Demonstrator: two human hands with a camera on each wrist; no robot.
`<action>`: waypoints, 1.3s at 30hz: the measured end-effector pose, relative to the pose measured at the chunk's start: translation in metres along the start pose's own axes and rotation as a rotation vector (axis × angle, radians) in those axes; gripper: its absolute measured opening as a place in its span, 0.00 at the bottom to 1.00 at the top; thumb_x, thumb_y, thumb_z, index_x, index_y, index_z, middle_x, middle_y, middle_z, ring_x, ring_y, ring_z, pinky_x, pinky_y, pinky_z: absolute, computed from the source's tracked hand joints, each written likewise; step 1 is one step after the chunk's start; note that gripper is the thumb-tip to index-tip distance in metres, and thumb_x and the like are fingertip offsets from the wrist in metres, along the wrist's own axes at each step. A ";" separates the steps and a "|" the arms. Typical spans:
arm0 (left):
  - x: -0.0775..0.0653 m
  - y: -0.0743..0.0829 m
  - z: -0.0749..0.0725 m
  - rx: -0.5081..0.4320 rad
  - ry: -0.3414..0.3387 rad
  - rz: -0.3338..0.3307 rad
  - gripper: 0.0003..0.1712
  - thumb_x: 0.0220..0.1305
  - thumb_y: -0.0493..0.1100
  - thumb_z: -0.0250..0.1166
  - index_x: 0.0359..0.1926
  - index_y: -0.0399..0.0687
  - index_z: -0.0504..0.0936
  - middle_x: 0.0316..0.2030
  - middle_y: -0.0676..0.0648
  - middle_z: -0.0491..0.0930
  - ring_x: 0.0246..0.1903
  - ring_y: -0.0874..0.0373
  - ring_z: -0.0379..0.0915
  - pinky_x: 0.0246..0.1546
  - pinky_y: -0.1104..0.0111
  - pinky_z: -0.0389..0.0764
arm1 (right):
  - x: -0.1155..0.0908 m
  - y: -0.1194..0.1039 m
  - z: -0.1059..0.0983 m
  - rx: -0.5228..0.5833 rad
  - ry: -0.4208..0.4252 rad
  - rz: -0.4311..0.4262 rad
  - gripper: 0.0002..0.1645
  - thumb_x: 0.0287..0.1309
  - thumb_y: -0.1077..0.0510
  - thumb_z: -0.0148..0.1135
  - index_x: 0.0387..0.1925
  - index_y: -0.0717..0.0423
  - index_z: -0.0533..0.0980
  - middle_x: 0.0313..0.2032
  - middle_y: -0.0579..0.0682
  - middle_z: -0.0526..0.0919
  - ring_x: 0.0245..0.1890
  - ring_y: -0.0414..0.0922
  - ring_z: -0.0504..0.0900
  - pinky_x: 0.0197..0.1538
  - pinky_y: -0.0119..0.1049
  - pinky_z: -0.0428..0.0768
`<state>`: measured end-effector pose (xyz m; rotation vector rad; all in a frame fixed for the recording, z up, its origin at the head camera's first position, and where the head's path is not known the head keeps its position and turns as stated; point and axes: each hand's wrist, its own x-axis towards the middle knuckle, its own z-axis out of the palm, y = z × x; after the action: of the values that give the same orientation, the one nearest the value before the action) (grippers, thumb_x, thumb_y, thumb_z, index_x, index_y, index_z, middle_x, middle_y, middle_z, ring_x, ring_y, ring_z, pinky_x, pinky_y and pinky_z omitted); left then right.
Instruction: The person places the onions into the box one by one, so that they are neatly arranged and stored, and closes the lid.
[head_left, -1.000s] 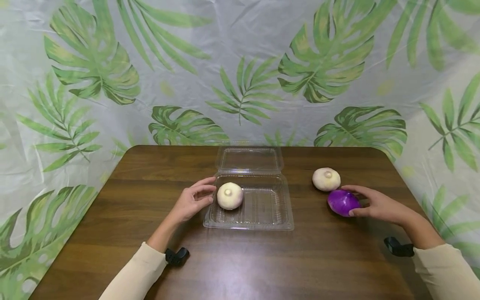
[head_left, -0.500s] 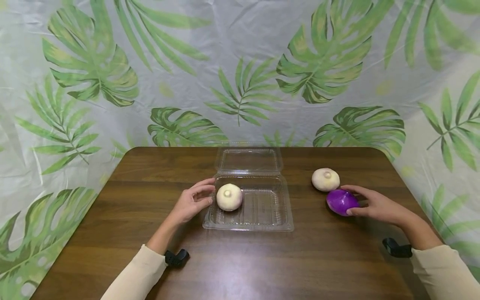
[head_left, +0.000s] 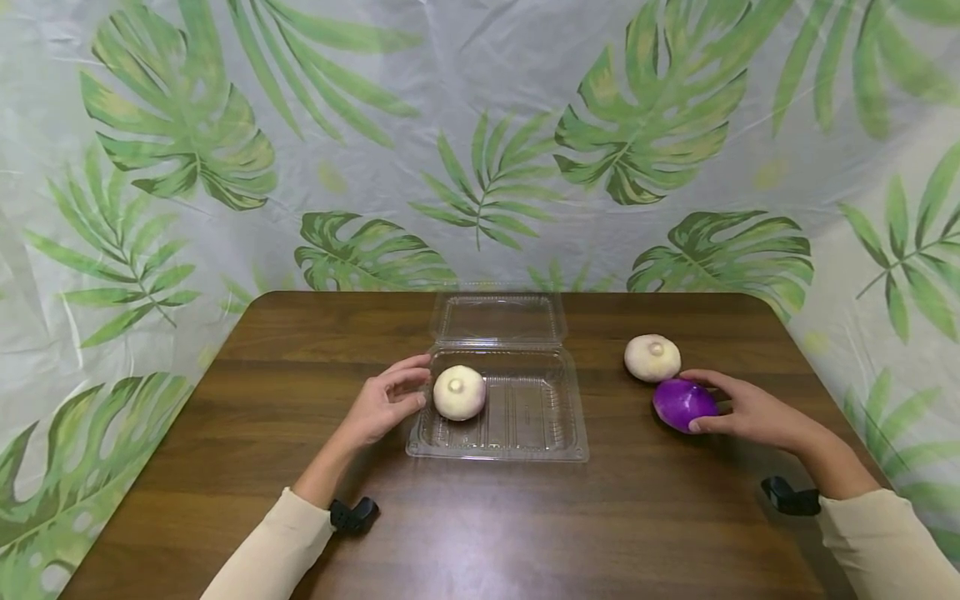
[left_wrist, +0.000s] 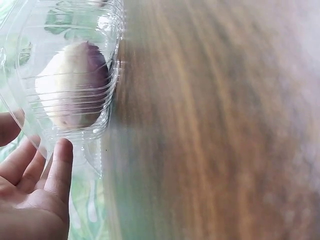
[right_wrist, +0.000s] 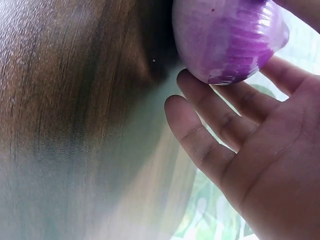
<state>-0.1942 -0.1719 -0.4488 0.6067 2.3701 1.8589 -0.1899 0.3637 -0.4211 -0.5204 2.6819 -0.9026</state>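
left hand (head_left: 384,406): loose, beside clear clamshell (head_left: 528,417), can't tell if touching
right hand (head_left: 761,414): gripping purple onion (head_left: 681,406), far side hidden

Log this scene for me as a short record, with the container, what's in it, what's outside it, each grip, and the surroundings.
Container: clear plastic
Lid: open, folded back toward the backdrop
Inside: one pale round vegetable, on the left side
Outside, to the right: second pale vegetable; purple onion, closer to the person
Left grip: at the container's left edge, fingers relaxed; contact unclear
Right grip: around the purple onion
Surface: brown wood-grain table
Backdrop: leaf-print sheet
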 end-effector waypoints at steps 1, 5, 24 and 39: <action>0.000 0.000 0.000 0.000 0.001 0.002 0.25 0.61 0.28 0.63 0.59 0.20 0.73 0.70 0.32 0.64 0.64 0.33 0.69 0.63 0.60 0.78 | 0.000 0.000 0.000 -0.004 0.000 0.000 0.44 0.57 0.50 0.71 0.68 0.62 0.63 0.61 0.72 0.71 0.59 0.68 0.74 0.47 0.43 0.86; 0.000 -0.003 -0.001 0.002 0.002 0.006 0.25 0.61 0.27 0.63 0.59 0.20 0.73 0.70 0.32 0.64 0.64 0.33 0.69 0.64 0.57 0.77 | 0.001 -0.002 -0.002 -0.017 -0.008 0.002 0.45 0.56 0.49 0.72 0.68 0.62 0.63 0.61 0.72 0.71 0.58 0.67 0.75 0.46 0.39 0.85; 0.001 -0.001 -0.001 -0.004 -0.004 0.010 0.25 0.61 0.27 0.63 0.59 0.20 0.73 0.70 0.32 0.64 0.64 0.33 0.69 0.63 0.58 0.78 | -0.001 -0.013 -0.039 -0.081 0.060 -0.039 0.44 0.55 0.54 0.73 0.68 0.63 0.63 0.60 0.71 0.73 0.54 0.61 0.79 0.40 0.31 0.85; 0.002 0.001 0.001 -0.033 -0.004 -0.014 0.25 0.60 0.25 0.62 0.58 0.19 0.72 0.71 0.32 0.64 0.65 0.33 0.68 0.66 0.52 0.73 | 0.015 -0.035 -0.093 -0.160 0.039 0.020 0.47 0.58 0.52 0.71 0.71 0.64 0.58 0.62 0.74 0.68 0.57 0.75 0.74 0.41 0.45 0.86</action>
<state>-0.1952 -0.1699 -0.4483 0.5886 2.3299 1.8862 -0.2280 0.3804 -0.3295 -0.5141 2.8044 -0.7040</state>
